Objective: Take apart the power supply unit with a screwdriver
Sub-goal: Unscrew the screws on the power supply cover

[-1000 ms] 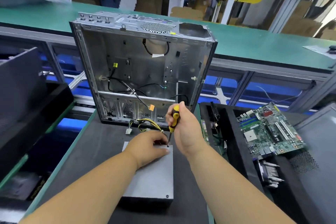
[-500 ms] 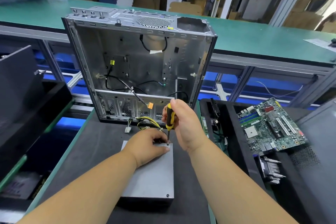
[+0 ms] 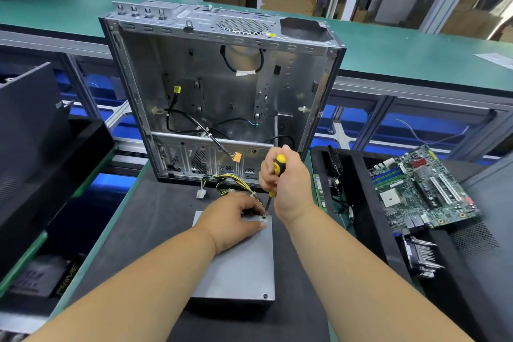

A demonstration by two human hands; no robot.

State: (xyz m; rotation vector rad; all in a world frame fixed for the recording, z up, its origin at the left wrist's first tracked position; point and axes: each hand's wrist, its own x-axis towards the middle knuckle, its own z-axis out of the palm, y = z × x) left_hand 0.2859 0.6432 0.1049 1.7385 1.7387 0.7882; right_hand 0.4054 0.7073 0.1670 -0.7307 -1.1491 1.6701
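Power supply unit [image 3: 238, 264] lay flat on the dark mat [image 3: 155, 225] of the workbench, grey lid up, right in front of the person. Its yellow-black cable bundle [image 3: 233, 183] ran from the far edge toward the open computer case [image 3: 222, 86], which stood upright just behind it, inside facing the camera. A white connector [image 3: 201, 193] lay on the mat beside the cables.

Right hand [image 3: 288, 183] gripped the screwdriver [image 3: 273, 178], fingers curled round the yellow-black handle, thumb on top near the cap. Shaft pointed down, slightly tilted, tip sitting at a screw [image 3: 264, 220] in the far right corner of the lid. Left hand [image 3: 236, 219] rested on the lid's far end, fingers bent and close together, fingertips right beside the tip; whether they pinched the screw or only braced, could not tell. Another screw [image 3: 265, 296] sat in the near right corner of the lid.

Right of the mat, a black tray [image 3: 361, 203] held a green motherboard [image 3: 422, 189] lying tilted, with a finned heatsink [image 3: 419, 255] nearer the camera. Left side had black foam trays [image 3: 41, 153]. Behind the case ran a green-topped conveyor table [image 3: 388, 55], cardboard boxes [image 3: 286, 4] beyond it.
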